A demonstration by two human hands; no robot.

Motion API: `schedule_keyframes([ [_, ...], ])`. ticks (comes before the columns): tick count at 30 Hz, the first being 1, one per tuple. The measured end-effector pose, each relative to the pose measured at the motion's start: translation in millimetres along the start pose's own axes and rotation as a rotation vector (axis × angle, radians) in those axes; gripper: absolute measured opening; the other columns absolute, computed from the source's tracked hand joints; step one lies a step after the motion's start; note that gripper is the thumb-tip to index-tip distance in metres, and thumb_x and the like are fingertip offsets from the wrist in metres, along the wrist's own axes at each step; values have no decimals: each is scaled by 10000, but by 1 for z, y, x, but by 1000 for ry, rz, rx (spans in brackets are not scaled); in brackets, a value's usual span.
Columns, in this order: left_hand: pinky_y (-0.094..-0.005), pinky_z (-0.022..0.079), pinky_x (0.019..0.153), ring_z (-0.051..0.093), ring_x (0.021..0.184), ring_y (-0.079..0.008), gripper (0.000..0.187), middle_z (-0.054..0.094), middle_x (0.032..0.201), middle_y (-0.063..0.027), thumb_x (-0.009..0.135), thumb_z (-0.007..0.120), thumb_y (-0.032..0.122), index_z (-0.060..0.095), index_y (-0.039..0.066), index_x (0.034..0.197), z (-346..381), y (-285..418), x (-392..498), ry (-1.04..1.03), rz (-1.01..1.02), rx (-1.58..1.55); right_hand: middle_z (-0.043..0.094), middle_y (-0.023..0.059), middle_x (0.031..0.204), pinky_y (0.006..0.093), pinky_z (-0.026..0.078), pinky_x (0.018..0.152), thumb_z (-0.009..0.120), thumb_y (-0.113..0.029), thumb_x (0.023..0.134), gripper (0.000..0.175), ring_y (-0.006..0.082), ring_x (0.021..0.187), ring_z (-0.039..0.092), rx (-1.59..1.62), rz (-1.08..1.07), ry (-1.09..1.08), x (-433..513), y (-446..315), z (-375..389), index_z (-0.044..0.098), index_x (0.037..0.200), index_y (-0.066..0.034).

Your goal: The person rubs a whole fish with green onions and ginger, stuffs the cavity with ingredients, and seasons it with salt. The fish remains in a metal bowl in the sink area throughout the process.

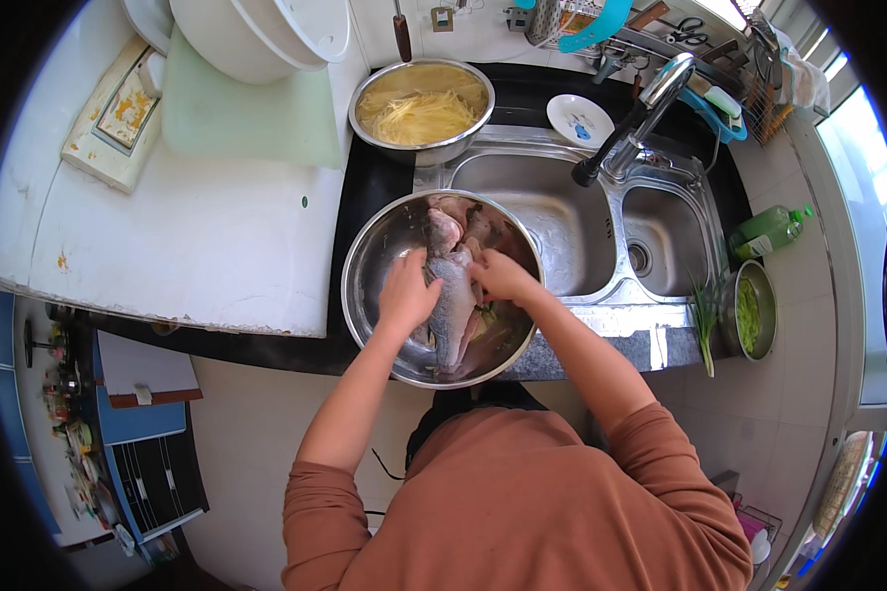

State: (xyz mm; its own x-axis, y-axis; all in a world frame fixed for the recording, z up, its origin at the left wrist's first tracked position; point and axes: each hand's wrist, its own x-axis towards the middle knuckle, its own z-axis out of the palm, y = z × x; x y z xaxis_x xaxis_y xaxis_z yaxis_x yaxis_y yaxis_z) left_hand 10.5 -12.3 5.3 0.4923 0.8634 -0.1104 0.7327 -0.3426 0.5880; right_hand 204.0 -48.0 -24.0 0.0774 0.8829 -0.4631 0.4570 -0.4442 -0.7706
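A large stainless steel bowl (364,255) sits at the counter's front edge, overlapping the left rim of the sink. In it lies a whole scaled fish (452,306), its head end away from me and its belly side cut. My left hand (408,295) holds the fish from the left, thumb across its flank. On the other side, my right hand (504,275) grips the cut side with bent fingers; the fingertips are partly hidden. More pale fish pieces (480,221) rest against the bowl's far wall, and green shreds show under the fish.
Behind the bowl stands a steel basin (355,118) with yellow shreds (421,118). A double sink (562,199) with a faucet (647,111) is at the right. Beyond are a plate (580,118), scallions (704,321), a bowl of green slices (748,314) and a green bottle (769,233).
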Motion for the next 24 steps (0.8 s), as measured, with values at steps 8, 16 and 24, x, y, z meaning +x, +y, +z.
schedule_keyframes([
  [8,-461,498,834,597,1019,-390,576,567,1143,-236,749,726,371,472,4,1114,-34,1,-12,-123,-259,223,633,249,909,507,459,784,556,-154,815,191,433,882,602,-202,-309,98,15,-14,47,582,967,-41],
  [16,-277,506,702,579,743,-139,303,603,937,-81,903,607,182,575,4,1147,-51,43,-1,48,37,-473,636,176,765,395,494,639,620,-209,836,178,333,712,638,-45,-607,473,-47,-45,-35,652,937,-66],
  [24,-279,511,786,595,836,-147,280,609,935,-86,990,469,198,563,-13,1148,53,172,-6,-409,-101,-1679,537,61,594,298,378,477,539,-309,929,333,141,498,478,242,-104,842,-18,90,-265,578,766,-21],
])
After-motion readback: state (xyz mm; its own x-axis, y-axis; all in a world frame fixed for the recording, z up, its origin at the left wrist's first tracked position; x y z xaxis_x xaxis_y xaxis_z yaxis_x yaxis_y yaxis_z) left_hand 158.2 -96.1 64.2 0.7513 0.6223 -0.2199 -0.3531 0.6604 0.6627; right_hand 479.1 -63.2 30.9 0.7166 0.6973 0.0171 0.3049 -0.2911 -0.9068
